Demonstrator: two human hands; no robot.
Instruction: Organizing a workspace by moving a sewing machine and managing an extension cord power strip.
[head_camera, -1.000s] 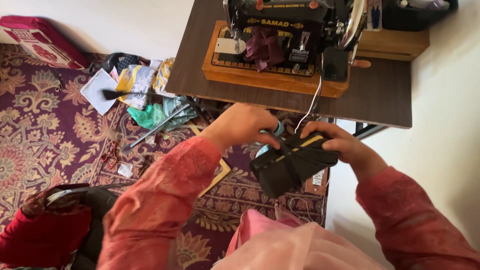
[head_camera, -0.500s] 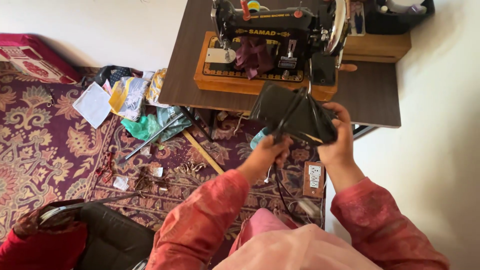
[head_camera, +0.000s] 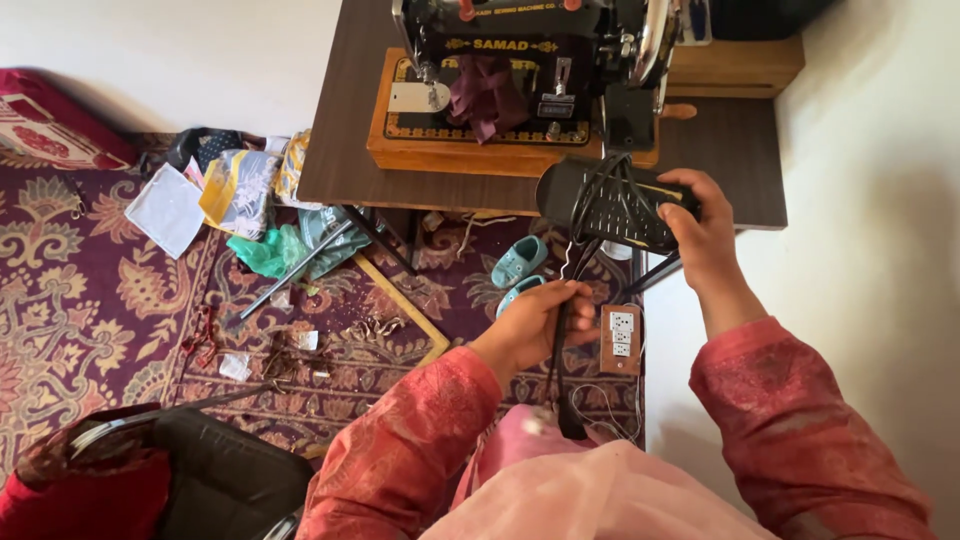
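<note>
Furthest left on the patterned carpet a heap of cloth and plastic bags is seen, well apart from both hands, with a metal rod lying slantwise just beside it. Further right, below the edge of the dark table, a pair of small teal shoes rests on the floor. Just below them the left hand is clenched around a black cord — the cord is gripped in the fist, and its free length is seen hanging down towards the lap, past a wooden socket board that lies on the floor just to the right. From the fist the cord runs upward and slightly rightward to a black foot pedal, around which several loops of it are wrapped. The pedal is held in the air in front of the table edge, below the black sewing machine on its wooden base; its long axis lies almost level, left to right, tilted a little downward at the right. The right hand is closed on the pedal's right end, fingers over the top — so the pedal lies above and to the right of the left hand, and the right hand is the nearer one.
</note>
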